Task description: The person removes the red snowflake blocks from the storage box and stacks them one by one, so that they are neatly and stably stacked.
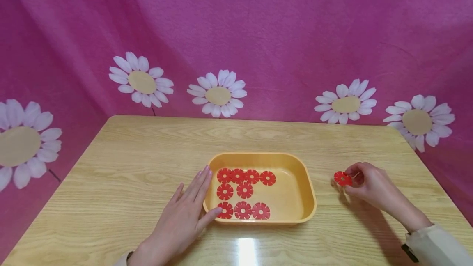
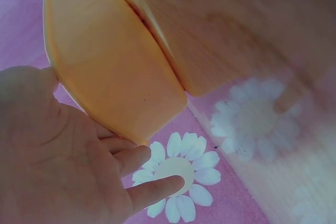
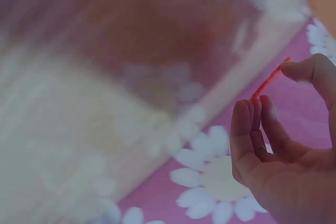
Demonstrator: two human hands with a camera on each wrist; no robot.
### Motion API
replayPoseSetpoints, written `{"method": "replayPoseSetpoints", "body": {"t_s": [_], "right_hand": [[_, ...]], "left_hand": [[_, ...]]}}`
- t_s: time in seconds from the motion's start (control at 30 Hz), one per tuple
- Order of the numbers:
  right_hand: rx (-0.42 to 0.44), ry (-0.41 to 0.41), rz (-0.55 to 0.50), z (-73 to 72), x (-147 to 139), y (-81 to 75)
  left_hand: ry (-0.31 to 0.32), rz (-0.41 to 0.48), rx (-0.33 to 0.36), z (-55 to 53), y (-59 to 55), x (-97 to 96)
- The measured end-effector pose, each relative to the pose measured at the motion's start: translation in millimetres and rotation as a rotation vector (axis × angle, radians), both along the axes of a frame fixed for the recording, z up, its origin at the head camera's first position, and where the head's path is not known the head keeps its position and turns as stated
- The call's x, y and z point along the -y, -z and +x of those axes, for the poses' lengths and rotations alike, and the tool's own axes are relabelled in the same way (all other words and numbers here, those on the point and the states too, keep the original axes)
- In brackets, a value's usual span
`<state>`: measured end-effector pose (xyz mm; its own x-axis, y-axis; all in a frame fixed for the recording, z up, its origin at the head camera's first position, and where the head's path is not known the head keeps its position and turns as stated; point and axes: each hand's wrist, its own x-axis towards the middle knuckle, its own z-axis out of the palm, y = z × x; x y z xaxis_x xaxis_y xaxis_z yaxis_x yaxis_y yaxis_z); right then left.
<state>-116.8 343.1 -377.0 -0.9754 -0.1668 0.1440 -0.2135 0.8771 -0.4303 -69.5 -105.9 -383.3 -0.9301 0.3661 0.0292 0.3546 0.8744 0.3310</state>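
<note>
A yellow plastic tray (image 1: 292,192) stands on the table with several red notched plastic discs (image 1: 260,211), shaped like flowers, lying flat inside in rough rows. My left hand (image 1: 184,208) rests along the tray's left side, fingers straight and thumb over the rim near the front corner. The left wrist view shows the palm of that hand (image 2: 68,156) against the tray's outer wall (image 2: 115,61). Right of the tray, my right hand (image 1: 373,186) pinches one red disc (image 1: 342,178) just above the table. Seen edge-on in the right wrist view, this disc (image 3: 269,81) sits between thumb and fingertips.
The light wooden table (image 1: 148,147) has a glare spot (image 1: 246,251) in front of the tray. A magenta cloth (image 1: 277,44) printed with white daisies hangs behind the table and along its sides.
</note>
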Motion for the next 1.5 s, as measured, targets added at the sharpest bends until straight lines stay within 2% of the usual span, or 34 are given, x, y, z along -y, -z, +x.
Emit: {"method": "replayPoseSetpoints", "body": {"t_s": [0.07, 0.17, 0.33, 0.63, 0.83, 0.93, 1.17, 1.33, 1.5], "right_hand": [[0.057, 0.01, 0.021, 0.9, -6, 5.8], [0.094, 0.009, 0.041, 2.2, -11, 13.0], [0.097, -0.006, 0.053, 4.4, -15, 18.7], [0.067, -0.044, 0.06, 5.4, -16, 20.1], [0.081, -0.045, 0.052, 4.9, -17, 18.3], [0.064, -0.046, 0.037, 5.3, -17, 14.1], [-0.15, -0.117, -0.043, 4.6, -4, -6.2], [-0.175, -0.137, -0.161, 0.3, 26, -26.5], [-0.2, -0.184, -0.261, -2.2, 62, -33.8]], "left_hand": [[0.001, 0.003, 0.0, 0.1, -0.2, -0.1], [0.0, 0.002, 0.0, 0.2, -0.6, -0.3], [-0.001, 0.003, 0.002, -0.1, -0.7, -0.5], [-0.001, -0.004, -0.011, 0.1, 0.2, -0.1], [-0.004, -0.002, 0.005, 0.4, -0.2, 0.1], [-0.006, -0.004, 0.015, 0.1, -0.2, -0.2], [-0.002, -0.01, 0.003, 0.0, -0.2, 0.2], [-0.008, -0.01, 0.02, -0.3, -0.5, 0.2], [-0.005, -0.009, 0.025, -0.5, -0.4, -0.4]]}}
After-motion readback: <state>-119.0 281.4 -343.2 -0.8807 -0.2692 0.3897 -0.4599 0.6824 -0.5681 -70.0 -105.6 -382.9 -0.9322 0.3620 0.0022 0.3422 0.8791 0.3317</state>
